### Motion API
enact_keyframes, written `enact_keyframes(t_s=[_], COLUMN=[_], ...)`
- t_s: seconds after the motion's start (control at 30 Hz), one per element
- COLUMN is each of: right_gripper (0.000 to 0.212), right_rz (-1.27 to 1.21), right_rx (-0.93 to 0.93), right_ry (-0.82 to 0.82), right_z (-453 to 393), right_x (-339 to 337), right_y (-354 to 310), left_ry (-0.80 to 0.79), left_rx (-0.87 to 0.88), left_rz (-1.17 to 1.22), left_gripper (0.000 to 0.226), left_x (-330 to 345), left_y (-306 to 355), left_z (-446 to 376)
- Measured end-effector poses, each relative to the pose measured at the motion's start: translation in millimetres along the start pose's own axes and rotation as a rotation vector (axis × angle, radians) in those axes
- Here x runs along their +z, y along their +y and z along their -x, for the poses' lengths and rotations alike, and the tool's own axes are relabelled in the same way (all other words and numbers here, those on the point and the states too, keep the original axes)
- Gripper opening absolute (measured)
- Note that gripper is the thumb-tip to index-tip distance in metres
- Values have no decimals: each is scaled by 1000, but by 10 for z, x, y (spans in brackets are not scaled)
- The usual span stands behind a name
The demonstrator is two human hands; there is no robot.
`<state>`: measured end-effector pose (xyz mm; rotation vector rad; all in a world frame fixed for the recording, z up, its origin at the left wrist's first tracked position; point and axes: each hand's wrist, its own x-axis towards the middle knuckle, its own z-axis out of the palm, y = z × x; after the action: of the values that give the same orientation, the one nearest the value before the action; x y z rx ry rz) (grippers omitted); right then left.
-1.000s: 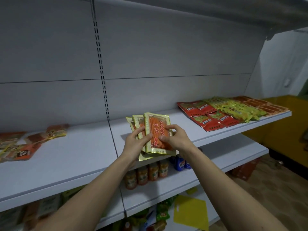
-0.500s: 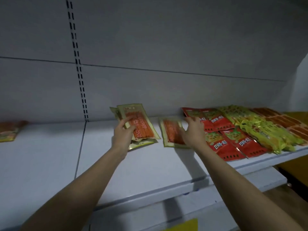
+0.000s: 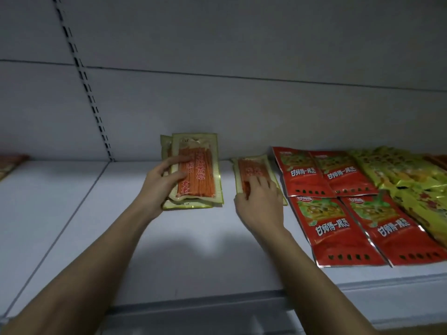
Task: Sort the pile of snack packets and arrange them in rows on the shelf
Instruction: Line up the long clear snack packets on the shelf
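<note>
My left hand (image 3: 160, 183) grips a small stack of gold-edged packets of orange sticks (image 3: 197, 171), held just above the white shelf (image 3: 169, 250) near its back. One more packet of the same kind (image 3: 251, 169) lies flat on the shelf to the right of the stack. My right hand (image 3: 260, 201) rests on its near end with the fingers pressed flat on it. Red packets (image 3: 338, 226) lie in rows directly to the right of that packet.
Yellow-green packets (image 3: 406, 182) lie in a row past the red ones at the right edge. A few more orange packets (image 3: 12, 162) sit at the far left of the shelf. A slotted upright (image 3: 87, 90) runs up the grey back wall.
The view has closed in on the shelf. My right hand has laid one packet flat beside the red rows, and my left hand has squared the stack upright and lowered it.
</note>
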<state>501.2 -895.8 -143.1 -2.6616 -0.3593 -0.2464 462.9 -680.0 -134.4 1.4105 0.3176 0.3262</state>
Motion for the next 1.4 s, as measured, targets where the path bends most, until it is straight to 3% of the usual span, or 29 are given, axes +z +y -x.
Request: enact_keyframes(t_s=[0.1, 0.23, 0.4, 0.53, 0.63, 0.73, 0.9, 1.03, 1.1, 1.23, 1.3, 1.4], right_gripper=[45, 32, 63, 63, 55, 36, 38, 37, 35, 28, 24, 37], right_rz=[-20, -320, -634, -626, -366, -76, 93, 110, 35, -456, -656, -788], right_rx=[0, -64, -95, -41, -89, -289, -374, -372, -382, -222, -147, -147], right_ry=[11, 269, -40, -31, 102, 239, -41, -56, -25, 139, 93, 25], right_z=[-60, -11, -48, -167, -173, -79, 3, -11, -33, -47, -30, -21], right_x=[0, -82, -19, 56, 60, 123, 300, 347, 353, 192, 131, 129], right_y=[31, -106, -613, -681, -558, -557, -556, -528, -537, -579, -587, -621], left_ry=[-37, -84, -120, -14, 84, 144, 98, 10, -44, -162, -236, -340], left_rx=[26, 46, 108, 127, 168, 147, 118, 63, 41, 15, 4, -7], left_rz=[-42, -36, -10, 17, -34, -37, 40, 114, 116, 150, 149, 116], left_gripper=[33, 43, 62, 48, 39, 38, 38, 48, 52, 60, 67, 83], left_x=[23, 35, 0, -245, -520, -676, -603, -487, -430, -358, -317, -229], left_y=[-17, -26, 13, 118, 186, 222, 239, 218, 202, 186, 171, 159], left_z=[-8, -3, 22, -42, -125, -161, -173, -112, -83, -56, -42, -15])
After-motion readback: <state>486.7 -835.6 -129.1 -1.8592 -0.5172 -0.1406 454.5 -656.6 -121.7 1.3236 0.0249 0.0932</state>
